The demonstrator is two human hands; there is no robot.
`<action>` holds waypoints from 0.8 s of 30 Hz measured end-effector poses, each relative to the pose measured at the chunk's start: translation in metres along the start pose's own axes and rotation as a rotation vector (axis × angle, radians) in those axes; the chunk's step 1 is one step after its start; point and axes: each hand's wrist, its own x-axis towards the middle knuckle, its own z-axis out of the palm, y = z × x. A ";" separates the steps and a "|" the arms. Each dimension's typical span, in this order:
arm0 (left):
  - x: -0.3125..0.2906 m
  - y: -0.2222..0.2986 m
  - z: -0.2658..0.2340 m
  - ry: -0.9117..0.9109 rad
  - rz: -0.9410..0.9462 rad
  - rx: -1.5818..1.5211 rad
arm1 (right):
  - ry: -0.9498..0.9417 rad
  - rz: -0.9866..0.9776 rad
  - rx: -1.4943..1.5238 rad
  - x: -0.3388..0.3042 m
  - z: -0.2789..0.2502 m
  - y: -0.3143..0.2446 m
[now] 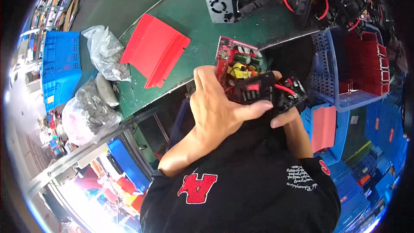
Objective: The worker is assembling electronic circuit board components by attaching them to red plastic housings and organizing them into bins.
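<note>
The left hand (211, 108) grips the left edge of a red circuit board (221, 67), its thumb spread across a black slotted end panel (254, 88). The right hand (285, 116), partly hidden, holds a black plastic part (294, 97) from below, thumb at its near side. The board sits between the hands, just past the table's near edge, with a yellow-wrapped transformer (238, 70) showing on it. Handling this well calls for gripping the board by its rim, off the components, and supporting both black pieces so that the short red wire (284, 89) between them takes no strain. With nothing beneath the work but the lap, a firm two-handed hold seems wise. Farther out, a bent red metal cover (155, 45) lies on the green table (194, 26), and a grey panel with fan cutouts (219, 2) stands beyond.
</note>
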 end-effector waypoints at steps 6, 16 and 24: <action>0.011 0.017 0.007 0.158 -0.080 0.108 | 0.153 0.153 -0.160 0.008 0.001 0.001; 0.034 0.008 -0.023 -0.152 0.177 -0.646 | 0.155 -0.043 0.400 0.039 -0.028 0.008; 0.069 -0.150 0.007 0.607 -0.038 0.663 | 0.196 0.163 0.529 -0.013 -0.137 0.069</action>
